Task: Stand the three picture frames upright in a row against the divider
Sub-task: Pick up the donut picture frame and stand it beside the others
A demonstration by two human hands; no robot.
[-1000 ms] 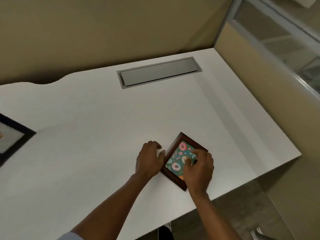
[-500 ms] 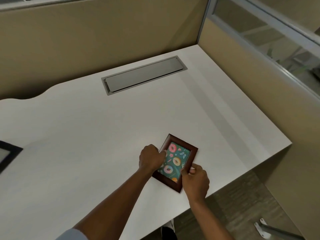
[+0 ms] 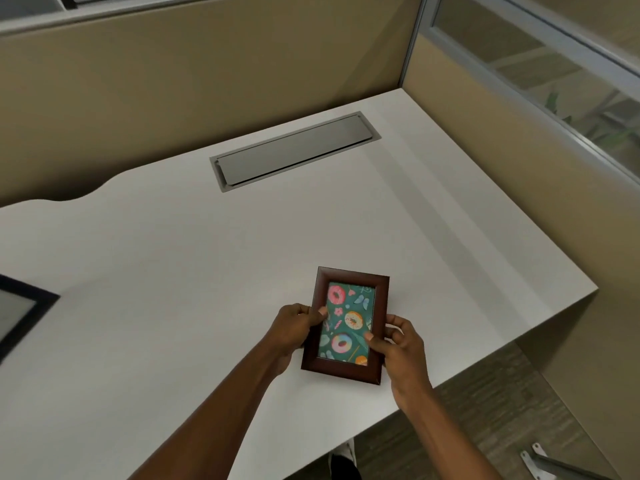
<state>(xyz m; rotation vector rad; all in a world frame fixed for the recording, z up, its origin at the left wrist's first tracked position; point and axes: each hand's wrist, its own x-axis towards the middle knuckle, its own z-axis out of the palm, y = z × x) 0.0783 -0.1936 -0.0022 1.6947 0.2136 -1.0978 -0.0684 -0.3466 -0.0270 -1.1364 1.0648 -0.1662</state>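
Left hand (image 3: 294, 327) and right hand (image 3: 398, 344) pinch the wood-framed donut picture (image 3: 346, 323) by its long sides. It's near the tabletop's (image 3: 173, 271) near-right edge. Smooth white surface is open toward the far divider (image 3: 207, 64).

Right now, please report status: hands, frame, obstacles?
Left hand and right hand grip brown frame. Black frame flat at desk edge. Nothing blocks divider.

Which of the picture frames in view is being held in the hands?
The brown wooden frame with the doughnut print, gripped by the left hand and right hand. The black frame lies untouched at the desk's left edge.
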